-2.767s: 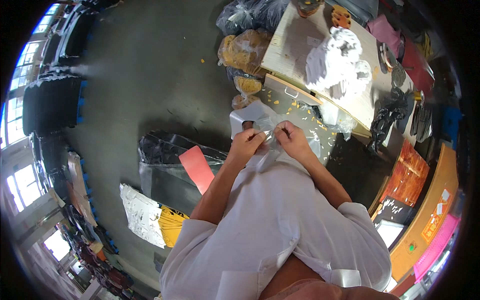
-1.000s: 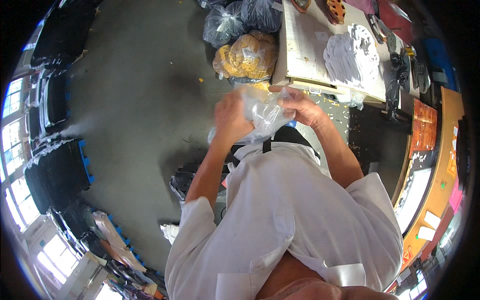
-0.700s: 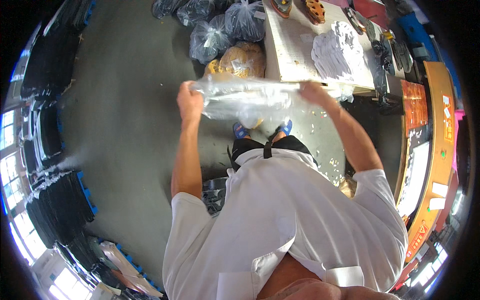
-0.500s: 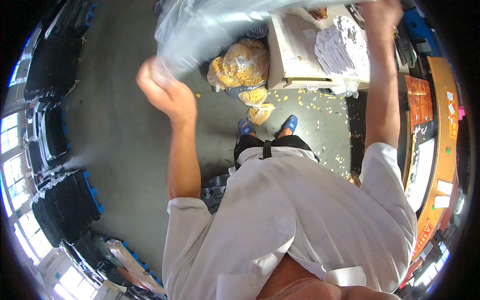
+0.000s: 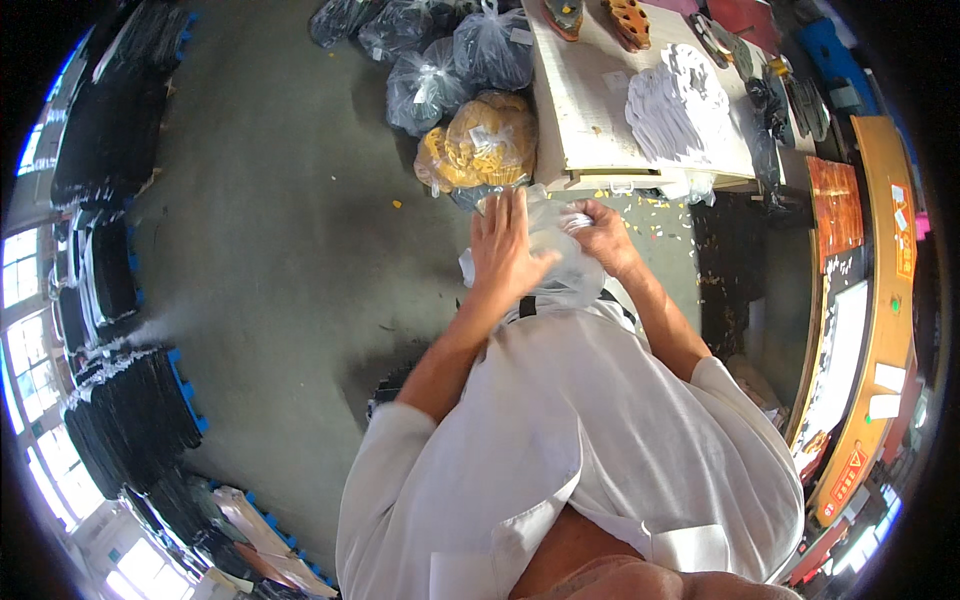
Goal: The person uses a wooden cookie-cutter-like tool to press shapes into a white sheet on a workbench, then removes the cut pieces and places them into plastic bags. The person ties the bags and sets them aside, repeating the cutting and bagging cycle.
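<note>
A clear plastic bag (image 5: 570,272) hangs bunched in front of my waist, hiding part of my lap and the floor behind it. My right hand (image 5: 606,240) is closed round the bag's gathered upper edge, with whitish folds between thumb and fingers. Against the other side of the bag lies my left hand (image 5: 503,248), its fingers stretched out and the thumb apart. Whether anything is inside the bag cannot be made out.
Ahead stands a pale worktable (image 5: 590,110) bearing a stack of white cut pieces (image 5: 678,105) and an orange cutting die (image 5: 627,22). Filled bags (image 5: 425,88) and a bag of yellow pieces (image 5: 490,138) lie left of it. Black sheet stacks (image 5: 130,400) line the left; an orange machine (image 5: 868,400) stands right.
Both hands have come down from high and wide apart to close together before my waist. The plastic bag, earlier stretched and blurred between them, is now bunched up.
</note>
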A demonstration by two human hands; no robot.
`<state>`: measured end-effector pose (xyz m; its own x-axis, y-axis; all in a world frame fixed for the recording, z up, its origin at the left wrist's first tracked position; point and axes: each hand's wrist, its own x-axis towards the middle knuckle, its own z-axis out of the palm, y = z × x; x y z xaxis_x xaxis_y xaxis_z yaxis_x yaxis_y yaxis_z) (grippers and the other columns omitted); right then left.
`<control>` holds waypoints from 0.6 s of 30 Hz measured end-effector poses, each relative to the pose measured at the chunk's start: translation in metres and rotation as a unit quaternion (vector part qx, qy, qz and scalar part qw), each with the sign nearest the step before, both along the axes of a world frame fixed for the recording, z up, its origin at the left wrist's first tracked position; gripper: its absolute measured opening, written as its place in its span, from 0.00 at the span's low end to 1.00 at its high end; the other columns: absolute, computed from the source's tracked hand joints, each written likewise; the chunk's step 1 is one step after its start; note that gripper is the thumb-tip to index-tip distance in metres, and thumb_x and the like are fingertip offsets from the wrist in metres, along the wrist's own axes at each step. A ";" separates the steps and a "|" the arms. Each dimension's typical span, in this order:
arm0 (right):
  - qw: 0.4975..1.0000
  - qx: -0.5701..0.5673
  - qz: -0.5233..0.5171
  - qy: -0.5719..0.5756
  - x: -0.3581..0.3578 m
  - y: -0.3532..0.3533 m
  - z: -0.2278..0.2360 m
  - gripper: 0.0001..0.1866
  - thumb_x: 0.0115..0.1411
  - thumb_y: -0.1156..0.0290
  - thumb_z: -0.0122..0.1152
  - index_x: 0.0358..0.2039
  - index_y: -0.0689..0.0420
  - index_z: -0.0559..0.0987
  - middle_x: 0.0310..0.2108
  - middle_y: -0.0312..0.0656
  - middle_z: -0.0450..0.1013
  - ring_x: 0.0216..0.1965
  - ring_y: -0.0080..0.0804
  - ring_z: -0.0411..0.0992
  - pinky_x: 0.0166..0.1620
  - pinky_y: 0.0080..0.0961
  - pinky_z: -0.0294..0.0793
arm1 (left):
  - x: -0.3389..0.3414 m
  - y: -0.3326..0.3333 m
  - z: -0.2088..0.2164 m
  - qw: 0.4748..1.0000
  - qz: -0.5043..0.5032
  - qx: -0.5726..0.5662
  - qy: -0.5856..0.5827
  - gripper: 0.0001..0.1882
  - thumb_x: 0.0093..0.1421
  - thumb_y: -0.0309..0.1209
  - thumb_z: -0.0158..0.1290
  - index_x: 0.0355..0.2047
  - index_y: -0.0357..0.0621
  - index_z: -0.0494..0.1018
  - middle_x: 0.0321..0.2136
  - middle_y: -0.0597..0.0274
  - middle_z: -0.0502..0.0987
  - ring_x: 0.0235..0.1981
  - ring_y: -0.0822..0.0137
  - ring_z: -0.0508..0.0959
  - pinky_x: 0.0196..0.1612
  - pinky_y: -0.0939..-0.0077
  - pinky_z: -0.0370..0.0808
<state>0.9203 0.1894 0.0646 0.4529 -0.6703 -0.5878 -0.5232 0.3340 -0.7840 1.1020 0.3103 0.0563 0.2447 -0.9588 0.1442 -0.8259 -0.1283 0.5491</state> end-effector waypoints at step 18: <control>0.891 -0.448 -0.066 -0.014 -0.111 -0.115 0.128 0.13 0.61 0.79 0.53 0.46 0.60 0.80 0.41 0.49 0.79 0.38 0.41 0.79 0.42 0.36 0.81 | 0.072 -0.058 0.111 0.955 -0.154 -0.253 0.020 0.11 0.67 0.29 0.48 0.43 0.37 0.76 0.34 0.49 0.79 0.35 0.48 0.80 0.38 0.56 0.76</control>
